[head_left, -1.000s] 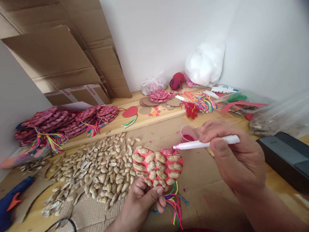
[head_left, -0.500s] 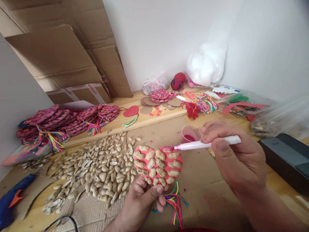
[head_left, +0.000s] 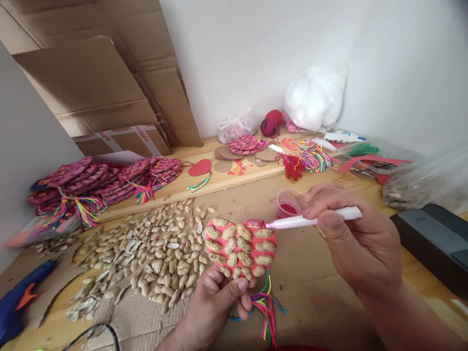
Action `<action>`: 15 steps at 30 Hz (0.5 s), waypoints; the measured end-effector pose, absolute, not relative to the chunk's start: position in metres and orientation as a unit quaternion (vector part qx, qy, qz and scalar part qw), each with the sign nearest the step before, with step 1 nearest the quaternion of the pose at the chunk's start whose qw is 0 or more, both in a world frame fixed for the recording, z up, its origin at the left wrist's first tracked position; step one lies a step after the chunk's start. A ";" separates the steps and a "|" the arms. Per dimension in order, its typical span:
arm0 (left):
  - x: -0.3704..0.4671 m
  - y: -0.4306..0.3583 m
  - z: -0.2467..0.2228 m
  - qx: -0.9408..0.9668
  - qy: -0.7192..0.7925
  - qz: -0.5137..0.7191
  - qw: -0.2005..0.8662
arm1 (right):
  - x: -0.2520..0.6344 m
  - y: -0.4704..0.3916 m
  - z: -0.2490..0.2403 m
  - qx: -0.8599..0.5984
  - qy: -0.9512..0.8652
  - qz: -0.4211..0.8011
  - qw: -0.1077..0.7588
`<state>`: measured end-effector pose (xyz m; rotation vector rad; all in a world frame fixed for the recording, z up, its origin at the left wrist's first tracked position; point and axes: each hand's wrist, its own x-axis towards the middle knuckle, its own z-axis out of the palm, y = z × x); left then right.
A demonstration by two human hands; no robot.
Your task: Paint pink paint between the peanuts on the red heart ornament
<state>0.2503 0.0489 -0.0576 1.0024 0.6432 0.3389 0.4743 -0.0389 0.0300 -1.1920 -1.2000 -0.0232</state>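
Observation:
My left hand (head_left: 224,297) grips the bottom of a red heart (head_left: 221,237) faced with rows of peanuts in their shells, thumb in front. One peanut (head_left: 255,223) at the heart's upper right is dark pink; the others are plain tan. Between my right thumb and fingers is a white marker (head_left: 316,218) with a pink tip, held almost level. That tip is at the right end of the pink peanut; I cannot tell if they touch. My right hand (head_left: 351,239) partly covers the marker. Colored strings (head_left: 266,312) hang below the heart.
Loose peanuts (head_left: 161,263) spread across cardboard on the left. A clear cup (head_left: 288,204) of pink liquid stands behind the marker. Stacked pink peanut pieces (head_left: 91,180) lie at back left. A blue glue gun (head_left: 25,297) is at far left, a dark box (head_left: 431,239) at right.
The view has shifted a little, moving the scene slightly right. The marker has shifted only slightly, its tip staying by the pink peanut's right end. Both hands keep their holds.

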 end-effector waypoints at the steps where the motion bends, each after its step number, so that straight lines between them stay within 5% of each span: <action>1: 0.251 0.049 -0.057 0.469 0.302 0.159 0.815 | 0.474 -0.039 0.030 -0.526 -0.527 -0.012 0.667; 15: 0.251 0.049 -0.057 0.470 0.297 0.156 0.816 | 0.474 -0.039 0.030 -0.531 -0.517 -0.011 0.671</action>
